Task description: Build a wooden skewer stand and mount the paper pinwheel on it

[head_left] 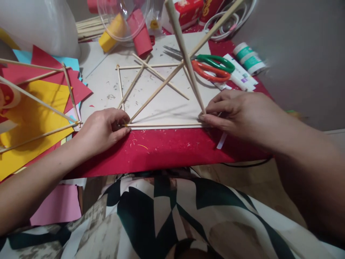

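A frame of thin wooden sticks [164, 125] lies at the front edge of a grey-white board [99, 93]. My left hand [105, 126] is closed on its front left corner, where a slanting stick [155, 94] meets the front stick. At the front right corner, my right hand [234, 109] pinches the foot of a stick [194, 84] that rises toward the camera and crosses the slanting one. My fingers hide both joints. Behind, two sticks cross near the frame's back stick [164, 65].
Green and orange scissors [212, 73] lie right of the frame. Another stick frame [70, 90] rests left on yellow paper [40, 108] and red paper. A clear plastic tub [124, 21], a bundle of sticks [90, 28] and a white-green roll [249, 58] stand at the back.
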{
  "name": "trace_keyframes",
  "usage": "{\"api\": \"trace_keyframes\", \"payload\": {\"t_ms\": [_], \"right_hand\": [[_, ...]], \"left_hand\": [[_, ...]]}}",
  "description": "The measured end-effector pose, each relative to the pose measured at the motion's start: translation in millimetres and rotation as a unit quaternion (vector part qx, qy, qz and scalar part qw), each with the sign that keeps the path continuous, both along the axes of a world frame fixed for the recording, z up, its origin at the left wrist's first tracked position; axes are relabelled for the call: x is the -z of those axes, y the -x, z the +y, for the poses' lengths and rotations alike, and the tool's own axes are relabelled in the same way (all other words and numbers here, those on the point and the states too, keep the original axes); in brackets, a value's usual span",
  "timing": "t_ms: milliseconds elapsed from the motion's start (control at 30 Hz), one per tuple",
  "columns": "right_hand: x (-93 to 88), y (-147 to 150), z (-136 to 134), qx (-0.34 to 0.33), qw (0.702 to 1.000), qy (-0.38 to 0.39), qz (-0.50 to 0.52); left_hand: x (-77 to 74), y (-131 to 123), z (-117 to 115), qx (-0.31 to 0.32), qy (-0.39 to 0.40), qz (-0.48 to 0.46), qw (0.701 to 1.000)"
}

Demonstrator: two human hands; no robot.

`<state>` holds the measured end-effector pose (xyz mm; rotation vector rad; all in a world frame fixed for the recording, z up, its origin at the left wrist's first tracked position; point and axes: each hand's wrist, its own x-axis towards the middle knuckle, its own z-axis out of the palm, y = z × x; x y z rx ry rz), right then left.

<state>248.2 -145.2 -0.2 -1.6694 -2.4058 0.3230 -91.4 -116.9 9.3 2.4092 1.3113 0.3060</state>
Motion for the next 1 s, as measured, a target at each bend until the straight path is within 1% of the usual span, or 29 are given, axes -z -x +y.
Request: {"api": "trace_keyframes", "payload": {"t_ms": [100, 200, 300, 467, 533, 633, 767, 900, 1000], "right_hand": [[0.6, 0, -1, -0.001, 1.0, -0.004, -0.003], [-0.1, 0, -1, -0.009, 1.0, -0.009, 0.002], [-2.9, 3, 0, -0.008, 1.0, -0.017, 0.015], [-6.0, 13, 13, -0.006, 1.0, 0.015, 0.014], [-4.2, 16, 19, -0.009, 1.0, 0.016, 0.003], [-0.5, 17, 23, -0.031, 0.999, -0.007, -0.001], [1.0, 18, 21, -0.04, 0.999, -0.018, 0.002], [0.3, 19, 17, -0.039, 0.999, -0.019, -0.005], [0.9, 18, 16, -0.041, 0.999, -0.02, 0.001]], "left_hand": [[1.5, 0, 0, 0.005, 0.002, -0.009, 1.0], [1.6, 2, 1, -0.003, 0.01, -0.024, 1.0], [-2.4, 5, 1, -0.009, 0.013, -0.032, 0.999], [-9.7, 11, 7, -0.022, 0.016, -0.017, 0.999], [-8.3, 15, 10, -0.027, 0.027, -0.016, 0.999], [-4.0, 19, 14, -0.019, 0.046, -0.015, 0.999], [-2.1, 22, 14, -0.009, 0.056, 0.005, 0.998], [-4.6, 20, 14, -0.02, 0.08, 0.015, 0.997], [-6.2, 18, 13, -0.025, 0.083, 0.016, 0.996]]}}
